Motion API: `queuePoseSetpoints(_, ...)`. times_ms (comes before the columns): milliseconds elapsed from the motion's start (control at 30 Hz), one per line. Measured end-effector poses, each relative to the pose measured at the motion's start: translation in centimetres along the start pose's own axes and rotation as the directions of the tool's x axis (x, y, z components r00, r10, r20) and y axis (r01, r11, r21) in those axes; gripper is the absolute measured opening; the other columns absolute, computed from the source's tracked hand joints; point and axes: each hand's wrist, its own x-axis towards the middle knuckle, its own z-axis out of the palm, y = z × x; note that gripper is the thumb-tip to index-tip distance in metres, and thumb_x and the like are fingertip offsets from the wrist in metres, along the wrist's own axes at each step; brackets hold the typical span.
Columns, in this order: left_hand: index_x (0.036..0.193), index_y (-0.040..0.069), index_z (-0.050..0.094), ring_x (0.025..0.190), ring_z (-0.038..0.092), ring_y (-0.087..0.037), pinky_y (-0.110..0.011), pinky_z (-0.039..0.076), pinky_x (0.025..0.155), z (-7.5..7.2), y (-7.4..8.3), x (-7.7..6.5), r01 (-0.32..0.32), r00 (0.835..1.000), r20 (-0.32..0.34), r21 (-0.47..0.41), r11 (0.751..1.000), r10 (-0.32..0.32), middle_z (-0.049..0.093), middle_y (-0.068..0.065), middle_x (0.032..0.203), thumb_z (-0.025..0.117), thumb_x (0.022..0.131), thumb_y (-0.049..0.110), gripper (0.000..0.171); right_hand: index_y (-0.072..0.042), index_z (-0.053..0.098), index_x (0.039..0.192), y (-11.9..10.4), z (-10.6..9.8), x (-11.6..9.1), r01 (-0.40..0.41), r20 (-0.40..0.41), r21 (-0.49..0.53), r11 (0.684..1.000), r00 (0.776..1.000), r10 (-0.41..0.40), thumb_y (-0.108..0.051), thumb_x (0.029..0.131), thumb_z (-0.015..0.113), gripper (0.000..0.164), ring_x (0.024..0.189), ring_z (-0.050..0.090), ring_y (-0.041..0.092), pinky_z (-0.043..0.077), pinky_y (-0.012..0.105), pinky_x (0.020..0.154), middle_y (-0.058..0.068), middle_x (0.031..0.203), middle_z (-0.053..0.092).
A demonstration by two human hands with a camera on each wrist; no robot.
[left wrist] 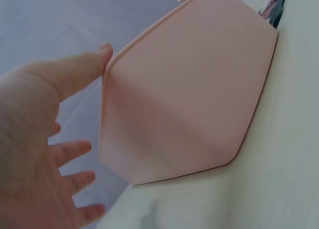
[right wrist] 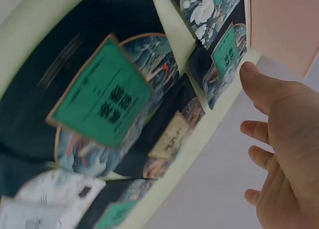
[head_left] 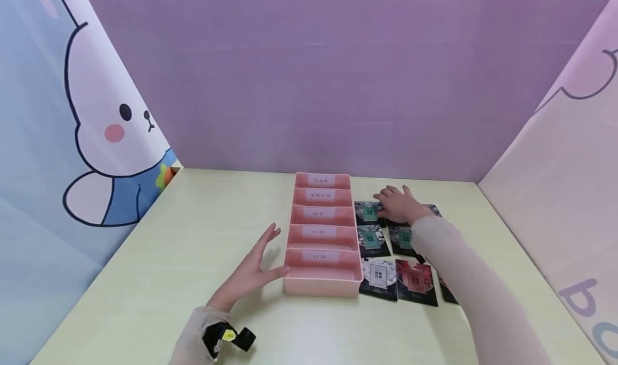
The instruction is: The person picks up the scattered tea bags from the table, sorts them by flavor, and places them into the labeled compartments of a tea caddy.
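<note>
A pink divided box (head_left: 322, 288) stands on the table, with a white label on the back wall of each of its several compartments. My left hand (head_left: 248, 276) is at its near left corner, fingers spread and thumb tip right at the rim, as the left wrist view also shows against the box wall (left wrist: 184, 99). Over the far packets hovers my right hand (head_left: 401, 206), fingers loosely extended and nothing held. Below it lie dark flat sachets with green labels (head_left: 372, 240); one large green-labelled sachet (right wrist: 104, 97) fills much of the right wrist view.
Nearer me lie a white-labelled sachet (head_left: 379, 275) and a red-labelled sachet (head_left: 415, 282), right of the box. Another sachet (head_left: 448, 291) is partly hidden by my right sleeve. A purple backdrop (head_left: 328, 86) rises behind the table, with printed cloth (head_left: 43, 220) at the left.
</note>
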Motion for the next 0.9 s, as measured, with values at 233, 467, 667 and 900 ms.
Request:
queuePoseSetpoints(233, 0.159, 0.005, 0.01, 0.145, 0.023, -0.042, -0.061, 0.025, 0.113, 0.3, -0.6, 0.0, 0.014, 0.999, 0.055, -0.256, 0.967, 0.0, 0.026, -0.023, 0.159, 0.073, 0.09, 0.008, 0.094, -0.002, 0.043, 0.148, 0.3, 1.1, 2.1, -0.064, 0.047, 0.074, 0.995, 0.997, 0.061, -0.035, 0.101, 0.057, 0.059, 0.142, 0.026, 0.045, 0.014, 0.07, 0.112, 0.025, 0.151, 0.039)
queuePoseSetpoints(467, 0.157, -0.001, 0.004, 0.144, 0.021, -0.047, -0.054, 0.027, 0.114, 0.9, -1.3, 0.1, 0.054, 0.995, 0.102, -0.491, 0.869, -0.004, 0.018, -0.027, 0.16, 0.073, 0.086, -0.003, 0.099, -0.005, 0.055, 0.14, 0.3, 1.7, 3.2, -0.09, 0.077, 0.105, 0.99, 0.994, 0.082, -0.039, 0.096, 0.064, 0.057, 0.142, 0.026, 0.044, 0.012, 0.07, 0.112, 0.023, 0.148, 0.044)
queuePoseSetpoints(667, 0.157, -0.001, 0.005, 0.145, 0.015, -0.049, -0.058, 0.027, 0.112, 1.6, -1.9, 0.1, 0.009, 0.997, 0.061, -0.607, 0.795, 0.036, 0.014, -0.028, 0.161, 0.072, 0.082, -0.009, 0.101, -0.004, 0.06, 0.126, -0.1, 1.7, 3.2, -0.084, 0.007, 0.186, 0.979, 0.996, 0.085, -0.032, 0.091, 0.074, 0.047, 0.13, 0.037, 0.044, 0.022, 0.067, 0.108, 0.022, 0.134, 0.053)
queuePoseSetpoints(900, 0.157, -0.001, 0.007, 0.145, 0.015, -0.048, -0.054, 0.031, 0.111, 1.6, -2.2, 0.0, -0.002, 0.998, 0.045, -0.648, 0.762, 0.042, 0.013, -0.027, 0.161, 0.075, 0.081, -0.007, 0.102, -0.002, 0.054, 0.123, -0.3, 2.1, 3.8, -0.069, -0.041, 0.308, 0.949, 0.995, 0.086, -0.021, 0.087, 0.078, 0.047, 0.111, 0.048, 0.037, 0.036, 0.058, 0.102, 0.019, 0.12, 0.057)
